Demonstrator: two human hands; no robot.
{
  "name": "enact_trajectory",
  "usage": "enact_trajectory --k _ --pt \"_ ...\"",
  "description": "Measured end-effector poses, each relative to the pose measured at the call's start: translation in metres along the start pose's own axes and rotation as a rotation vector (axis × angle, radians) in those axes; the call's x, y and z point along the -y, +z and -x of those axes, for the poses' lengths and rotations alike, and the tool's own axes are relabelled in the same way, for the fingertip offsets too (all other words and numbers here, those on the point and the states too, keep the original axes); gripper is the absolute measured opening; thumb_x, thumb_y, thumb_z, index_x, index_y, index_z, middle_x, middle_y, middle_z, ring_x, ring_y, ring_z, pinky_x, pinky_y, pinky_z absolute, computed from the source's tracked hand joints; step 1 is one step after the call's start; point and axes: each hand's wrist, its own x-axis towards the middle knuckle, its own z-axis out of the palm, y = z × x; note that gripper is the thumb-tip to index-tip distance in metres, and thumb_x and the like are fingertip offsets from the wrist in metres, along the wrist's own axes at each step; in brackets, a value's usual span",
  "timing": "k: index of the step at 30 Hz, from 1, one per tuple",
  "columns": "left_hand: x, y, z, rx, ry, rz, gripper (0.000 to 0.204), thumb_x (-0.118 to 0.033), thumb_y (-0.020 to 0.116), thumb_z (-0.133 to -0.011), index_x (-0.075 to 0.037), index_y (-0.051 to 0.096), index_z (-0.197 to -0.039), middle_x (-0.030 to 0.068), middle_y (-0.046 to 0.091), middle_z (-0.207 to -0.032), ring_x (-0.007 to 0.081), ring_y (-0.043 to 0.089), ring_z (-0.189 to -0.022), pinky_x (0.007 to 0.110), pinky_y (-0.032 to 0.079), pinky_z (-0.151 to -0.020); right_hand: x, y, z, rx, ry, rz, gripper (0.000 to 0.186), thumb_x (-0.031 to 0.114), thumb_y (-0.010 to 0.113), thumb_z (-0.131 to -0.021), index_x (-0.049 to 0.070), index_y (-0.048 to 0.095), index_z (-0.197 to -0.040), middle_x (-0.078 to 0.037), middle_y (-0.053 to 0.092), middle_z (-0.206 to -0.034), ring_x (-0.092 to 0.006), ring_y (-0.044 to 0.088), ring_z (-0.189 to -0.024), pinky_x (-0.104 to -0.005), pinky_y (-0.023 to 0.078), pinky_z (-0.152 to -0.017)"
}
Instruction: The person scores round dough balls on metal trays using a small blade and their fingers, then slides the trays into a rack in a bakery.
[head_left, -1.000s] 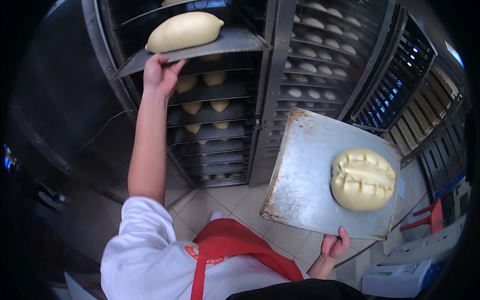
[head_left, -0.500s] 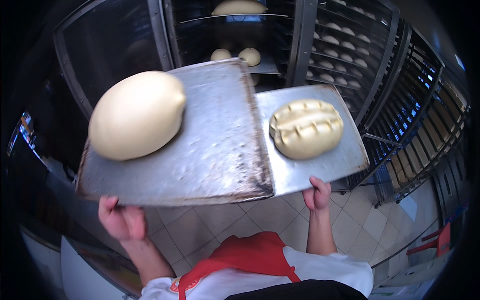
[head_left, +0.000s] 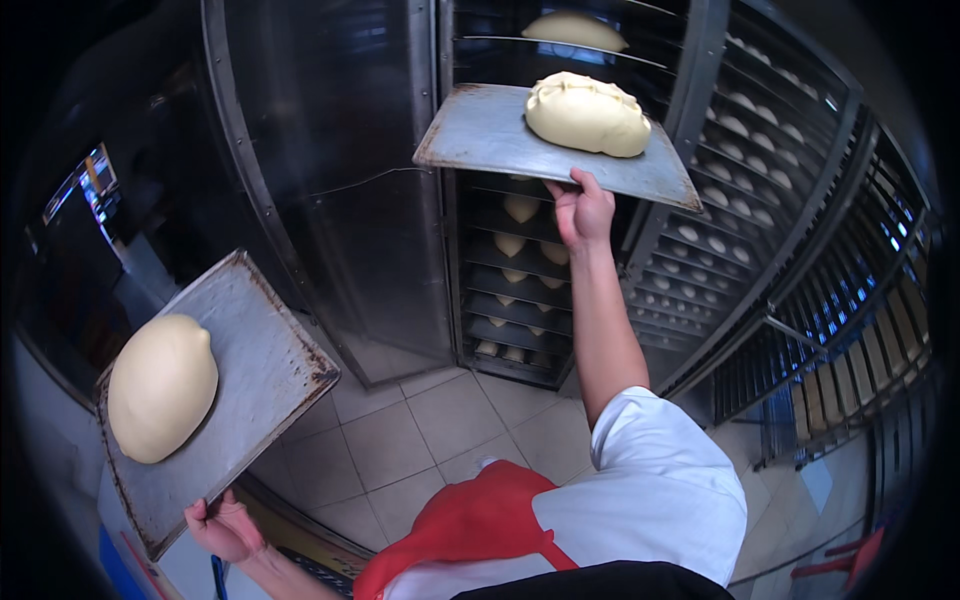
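Observation:
My left hand grips the near edge of a worn metal baking tray, thumb on top, low at the left. On that tray's left part sits a large smooth oval dough loaf with a small pointed end. Raised and stretched forward, my right hand is closed on the near edge of a second baking tray. This one carries a dough loaf with a pleated, crimped top. It is held in front of the open rack cabinet, at the level of the upper shelves.
Shelves below the right tray hold several dough pieces; a long loaf rests on the shelf above. The open cabinet door stands between the trays. At right are a rack of small dough balls and a dark slatted rack. Floor is tiled.
The trays have moved apart. My left hand has brought its tray down to the left; my right hand has lifted its tray forward to the cabinet opening. The view has shifted left.

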Motion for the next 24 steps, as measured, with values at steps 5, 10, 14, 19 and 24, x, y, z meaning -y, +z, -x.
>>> enact_trajectory --k 5,10,14,19,24 --pt "0.026 -0.025 0.019 0.001 0.041 -0.006 0.014 -0.001 0.05 -0.092 0.002 0.059 -0.082 0.0193 0.072 -0.101 0.031 0.072 -0.098 0.05 0.063 -0.093 -0.051 0.009 -0.108 -0.079 -0.088 0.025 0.042 -0.01 0.051 -0.094 -0.005 0.047 -0.135 -0.02 0.054 -0.135 -0.0389 0.06 -0.12 -0.0637 0.059 -0.094" --pt "0.029 0.005 0.045 -0.048 0.067 -0.076 0.021 -0.003 0.051 -0.09 0.01 0.06 -0.104 0.0249 0.068 -0.121 0.0357 0.067 -0.114 0.051 0.057 -0.103 -0.059 -0.036 -0.251 -0.302 0.047 0.078 0.038 -0.004 0.055 -0.099 -0.006 0.048 -0.136 -0.021 0.054 -0.136 -0.0376 0.065 -0.115 -0.0658 0.058 -0.094" --pt "0.069 0.048 0.055 -0.225 0.081 -0.08 0.052 -0.007 0.055 -0.089 0.014 0.049 -0.136 0.0259 0.056 -0.143 0.0376 0.053 -0.134 0.054 0.039 -0.12 -0.085 -0.09 -0.341 -0.322 0.08 -0.103 0.045 0.002 0.072 -0.096 -0.007 0.05 -0.134 -0.021 0.06 -0.129 -0.037 0.065 -0.116 -0.0593 0.053 -0.106" --pt "0.118 0.1 0.099 -0.453 0.355 -0.181 0.064 -0.008 0.058 -0.084 0.01 0.044 -0.144 0.019 0.049 -0.152 0.0342 0.042 -0.144 0.055 0.028 -0.125 -0.139 -0.066 -0.179 0.267 0.389 0.096 0.048 0.017 0.055 -0.106 -0.015 0.046 -0.141 -0.029 0.048 -0.151 -0.0348 0.043 -0.147 -0.0442 0.03 -0.128" --pt "0.151 0.112 0.135 -0.617 0.439 -0.138 0.062 -0.003 0.055 -0.081 0.009 0.046 -0.141 0.0203 0.052 -0.15 0.0373 0.047 -0.141 0.059 0.034 -0.122 -0.255 -0.19 -0.001 0.494 1.092 0.533 0.013 0.011 0.067 -0.099 0.001 0.069 -0.107 -0.005 0.069 -0.092 -0.0141 0.064 -0.083 -0.0274 0.051 -0.075"
